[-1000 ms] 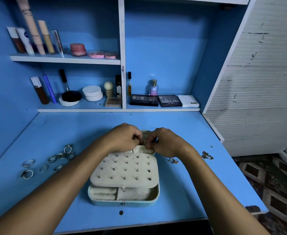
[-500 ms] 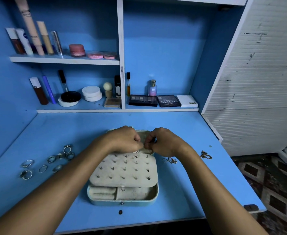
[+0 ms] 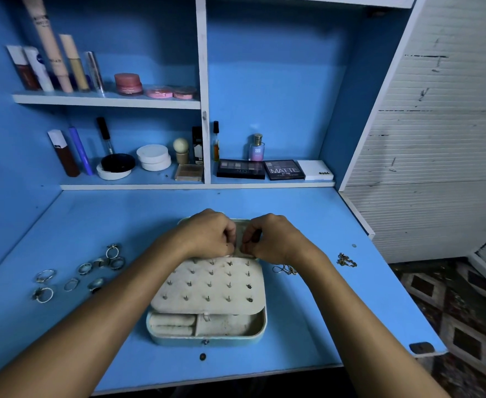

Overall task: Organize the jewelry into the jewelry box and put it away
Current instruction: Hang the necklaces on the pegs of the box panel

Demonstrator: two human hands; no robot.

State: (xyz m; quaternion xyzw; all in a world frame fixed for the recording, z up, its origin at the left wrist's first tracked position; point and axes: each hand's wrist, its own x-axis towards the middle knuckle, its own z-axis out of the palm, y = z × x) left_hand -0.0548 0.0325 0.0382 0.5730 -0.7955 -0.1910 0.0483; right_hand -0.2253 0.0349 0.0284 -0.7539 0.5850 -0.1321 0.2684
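Observation:
A pale blue jewelry box [image 3: 207,338] lies open in the middle of the blue desk. A cream panel [image 3: 207,285] studded with several earrings covers most of it. My left hand [image 3: 207,234] and my right hand [image 3: 276,239] meet over the far end of the box, in front of its lid [image 3: 239,229]. Both have curled fingers that pinch something small between them; the fingers hide what it is. Several rings [image 3: 92,271] lie loose on the desk to the left. A thin chain [image 3: 284,269] lies by my right wrist, and another chain piece [image 3: 346,260] lies further right.
Behind the desk, shelves [image 3: 106,99] hold tubes, jars and compacts. Eyeshadow palettes [image 3: 240,169] and a perfume bottle [image 3: 256,147] stand on the lower shelf. The desk's right edge [image 3: 391,282] drops to a patterned floor. A white slatted wall stands at the right.
Both hands stay at the far end of the box, their fingertips working slightly closer together. The rings and chains have not moved.

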